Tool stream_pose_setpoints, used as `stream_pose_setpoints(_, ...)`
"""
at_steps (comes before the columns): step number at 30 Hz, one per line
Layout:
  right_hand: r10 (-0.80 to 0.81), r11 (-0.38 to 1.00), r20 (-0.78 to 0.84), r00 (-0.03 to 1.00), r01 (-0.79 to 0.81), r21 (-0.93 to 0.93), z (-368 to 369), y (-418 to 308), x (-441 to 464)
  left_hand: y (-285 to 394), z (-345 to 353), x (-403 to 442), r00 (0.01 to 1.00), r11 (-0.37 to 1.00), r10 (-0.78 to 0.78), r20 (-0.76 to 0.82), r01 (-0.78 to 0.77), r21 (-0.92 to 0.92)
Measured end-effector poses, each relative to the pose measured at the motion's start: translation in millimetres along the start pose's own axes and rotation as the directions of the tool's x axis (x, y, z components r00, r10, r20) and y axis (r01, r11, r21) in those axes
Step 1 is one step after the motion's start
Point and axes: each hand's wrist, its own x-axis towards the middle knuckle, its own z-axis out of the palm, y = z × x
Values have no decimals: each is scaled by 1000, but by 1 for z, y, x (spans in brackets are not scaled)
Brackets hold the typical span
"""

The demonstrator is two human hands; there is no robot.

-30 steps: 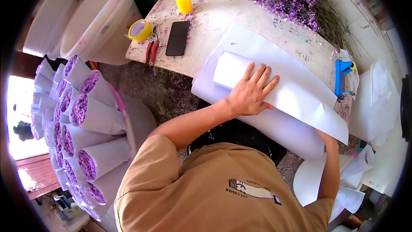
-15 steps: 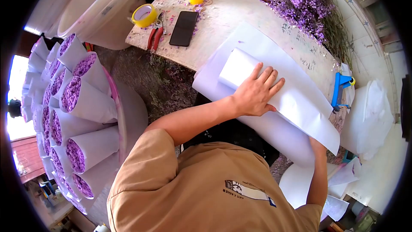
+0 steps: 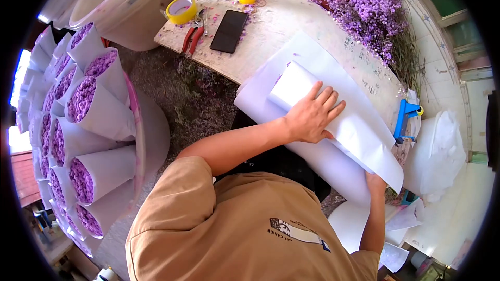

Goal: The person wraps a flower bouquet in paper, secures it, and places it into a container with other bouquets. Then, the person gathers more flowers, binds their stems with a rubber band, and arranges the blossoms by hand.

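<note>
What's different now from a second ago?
Purple bits now peek from the far end of the rolled paper; the view shifted a little. Nothing was let go: the left hand still presses the paper, the right hand stays partly under it. Phone and pruners stayed put.

We have white paper (image 3: 295,84) rolled at the table (image 3: 291,21)
Our left hand (image 3: 314,116) lies spread on the paper, our right hand (image 3: 375,182) sits partly covered near its lower end; on the table we see a black phone (image 3: 229,31), red-handled pruners (image 3: 197,39) and purple flowers (image 3: 367,21), with paper-wrapped bunches (image 3: 107,112) to our left
</note>
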Motion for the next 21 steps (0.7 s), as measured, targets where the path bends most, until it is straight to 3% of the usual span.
stream_pose_setpoints(2,144,982,188,972,-117,-147,-22,-20,4,-2,0,0,1000,1000,1,-18,-1,-10)
stream_pose_setpoints(6,274,939,324,906,-178,-294,-98,-107,10,-4,2,2,999,1000,7,-35,-8,-28)
stream_pose_setpoints(8,70,997,332,941,-58,-46,-141,-158,16,-4,4,1,1000,1000,-3,-29,2,-26)
stream_pose_setpoints(10,68,917,479,875,-244,316,-146,-156,29,-2,7,4,1000,999,13,-25,-13,-29)
stream_pose_setpoints(12,-130,966,222,966,73,249,-140,-174,61,-3,8,4,1000,999,-9,-20,9,-40)
stream_pose_setpoints(14,-272,953,104,957,254,165,-116,-186,103,-2,8,5,1000,999,6,-23,-7,-42)
stream_pose_setpoints(15,-270,953,93,958,253,168,-98,-186,116,-2,7,5,1000,999,5,-18,-6,-38)
stream_pose_setpoints(17,-330,944,239,913,320,81,-66,-188,138,-4,5,6,1000,1000,0,-14,0,-25)
stream_pose_setpoints(18,-338,941,235,912,327,84,-67,-192,149,-4,5,7,1000,1000,1,-8,-2,-21)
stream_pose_setpoints(20,-263,963,429,864,208,172,-70,-201,162,-4,6,8,1000,1000,-8,5,8,-15)
stream_pose_setpoints(21,-271,961,429,862,215,176,-74,-205,167,-4,6,10,1000,1000,-10,3,10,-14)
